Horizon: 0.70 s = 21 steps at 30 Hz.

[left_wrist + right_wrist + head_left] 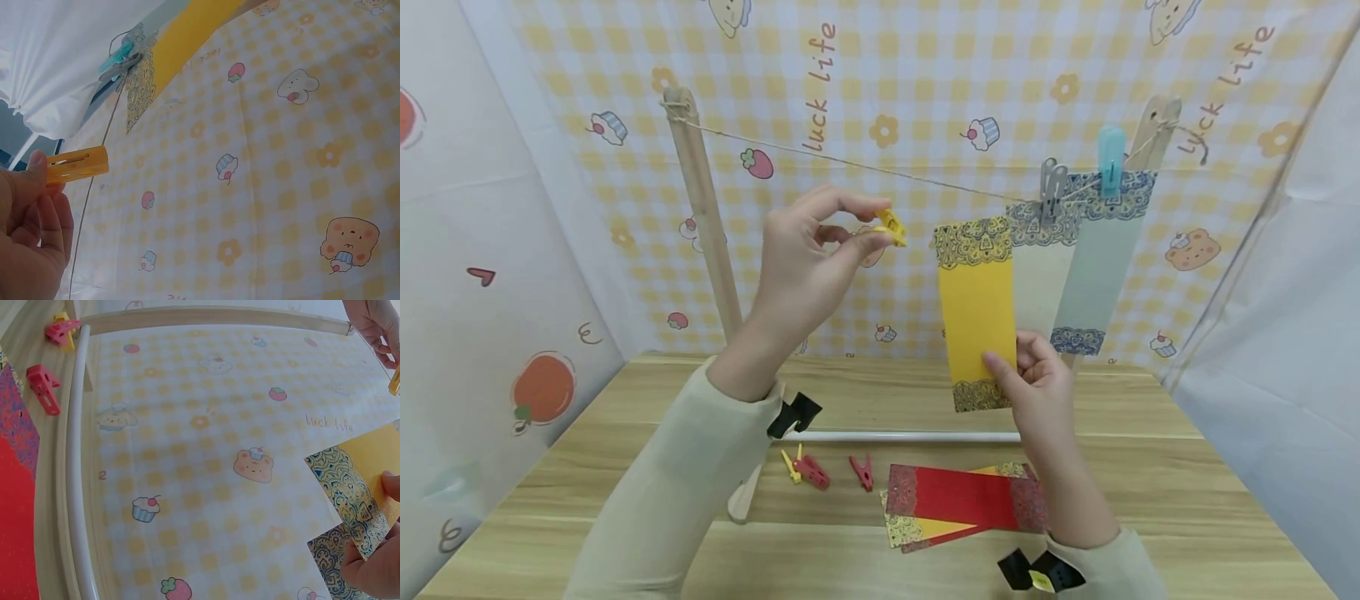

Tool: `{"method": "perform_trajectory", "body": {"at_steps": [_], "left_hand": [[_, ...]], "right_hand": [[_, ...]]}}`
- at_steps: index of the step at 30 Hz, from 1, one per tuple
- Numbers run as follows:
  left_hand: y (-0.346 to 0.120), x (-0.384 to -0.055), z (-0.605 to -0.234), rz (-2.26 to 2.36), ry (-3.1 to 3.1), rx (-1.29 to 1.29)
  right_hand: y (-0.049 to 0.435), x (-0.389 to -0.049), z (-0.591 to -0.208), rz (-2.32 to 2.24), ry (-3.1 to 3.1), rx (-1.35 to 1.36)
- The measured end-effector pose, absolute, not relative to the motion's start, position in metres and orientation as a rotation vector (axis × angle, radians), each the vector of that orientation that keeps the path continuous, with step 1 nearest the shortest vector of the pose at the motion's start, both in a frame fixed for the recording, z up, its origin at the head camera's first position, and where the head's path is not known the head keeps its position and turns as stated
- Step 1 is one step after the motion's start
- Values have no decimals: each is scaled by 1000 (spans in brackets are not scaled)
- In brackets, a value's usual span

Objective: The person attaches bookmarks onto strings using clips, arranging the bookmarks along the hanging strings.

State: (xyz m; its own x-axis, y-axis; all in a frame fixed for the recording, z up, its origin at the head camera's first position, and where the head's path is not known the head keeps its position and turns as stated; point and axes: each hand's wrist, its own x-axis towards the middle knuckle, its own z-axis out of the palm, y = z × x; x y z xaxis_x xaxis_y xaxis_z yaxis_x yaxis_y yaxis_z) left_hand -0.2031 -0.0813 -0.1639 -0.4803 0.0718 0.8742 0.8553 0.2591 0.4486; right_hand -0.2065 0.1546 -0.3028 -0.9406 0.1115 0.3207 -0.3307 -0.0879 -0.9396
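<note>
My left hand [808,258] pinches a yellow clothespin [891,227] between thumb and fingertips, in front of the string [850,161]. In the left wrist view the same clothespin [78,164] points away from the fingers, near the string. My right hand [1045,392] holds a yellow card [976,308] upright by its lower end, thumb on its face; patterned bands cross both ends. Behind it a cream card [1041,275] hangs under a grey clothespin [1052,192]. Beside that, a pale green card [1101,267] hangs from a turquoise clothespin [1111,162].
Two wooden posts [703,208] carry the string, with a white rod [902,437] low between them. On the wooden table [820,558] lie red clothespins [862,472], a yellow one [792,465], and a stack of red and yellow cards [962,497]. A checked cloth [910,75] hangs behind.
</note>
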Motion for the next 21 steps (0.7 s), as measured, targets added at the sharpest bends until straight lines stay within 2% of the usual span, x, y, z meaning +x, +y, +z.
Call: {"method": "perform_trajectory", "body": {"at_steps": [21], "left_hand": [[-50,-220,-134,-1365,-1749,-833]], "right_hand": [[142,-217,-292,2171,-1690,229]]}}
